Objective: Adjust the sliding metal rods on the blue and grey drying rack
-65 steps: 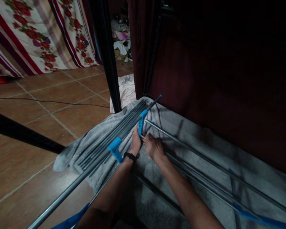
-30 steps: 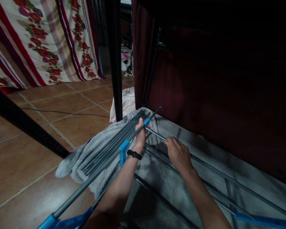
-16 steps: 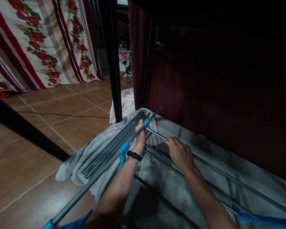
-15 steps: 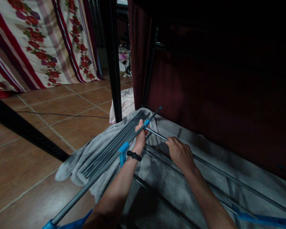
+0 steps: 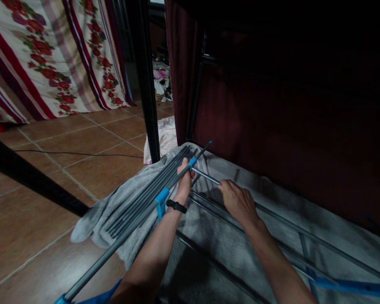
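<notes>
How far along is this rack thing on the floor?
Done: two blue connectors already sit on the long grey pole. In hand: the left hand grips that pole at a connector while the right hand holds a thin silver rod meeting it. Left: loose grey rods lie unused on the grey towel.

Smooth metal rods (image 5: 145,198), fuzzy grey blanket (image 5: 221,240)

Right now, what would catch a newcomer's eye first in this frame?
Mid-frame, the left hand grips a long grey pole at a bright blue connector, while the right hand holds a thin metal rod meeting it. A flowered, red-striped cloth hangs upper left.
</notes>
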Motion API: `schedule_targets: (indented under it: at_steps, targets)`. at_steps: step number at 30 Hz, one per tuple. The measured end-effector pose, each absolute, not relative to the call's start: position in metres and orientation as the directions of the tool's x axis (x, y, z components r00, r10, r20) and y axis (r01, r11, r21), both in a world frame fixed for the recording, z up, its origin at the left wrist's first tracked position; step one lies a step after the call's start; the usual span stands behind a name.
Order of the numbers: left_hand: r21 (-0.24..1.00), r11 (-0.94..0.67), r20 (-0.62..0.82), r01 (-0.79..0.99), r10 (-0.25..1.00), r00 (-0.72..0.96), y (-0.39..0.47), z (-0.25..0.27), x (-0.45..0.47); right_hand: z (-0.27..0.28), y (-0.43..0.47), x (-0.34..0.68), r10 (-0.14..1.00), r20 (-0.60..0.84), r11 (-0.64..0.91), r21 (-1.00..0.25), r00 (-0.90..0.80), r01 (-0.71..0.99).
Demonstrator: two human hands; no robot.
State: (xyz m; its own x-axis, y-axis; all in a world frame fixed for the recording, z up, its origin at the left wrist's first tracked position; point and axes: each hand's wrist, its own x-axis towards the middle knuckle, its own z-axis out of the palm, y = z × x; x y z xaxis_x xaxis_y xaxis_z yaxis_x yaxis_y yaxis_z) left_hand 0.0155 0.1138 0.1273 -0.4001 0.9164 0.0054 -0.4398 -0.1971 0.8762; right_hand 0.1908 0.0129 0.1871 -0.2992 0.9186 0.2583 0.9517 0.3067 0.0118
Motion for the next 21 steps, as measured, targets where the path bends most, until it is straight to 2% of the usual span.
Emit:
schedule_targets:
  at_steps: [9,21]
  targets:
    - [0.902,-0.205,0.049,-0.379,0.923,-0.383,0.117,0.124,0.015,0.191,0.013,0.189,0.928,0.235,0.303,-0.022,-0.29,0.953]
    - [0.901,-0.242,0.086,-0.36,0.914,-0.397,0.111,0.126,0.017,0.206,0.021,0.19,0.955,0.078,0.293,-0.102,-0.286,0.951]
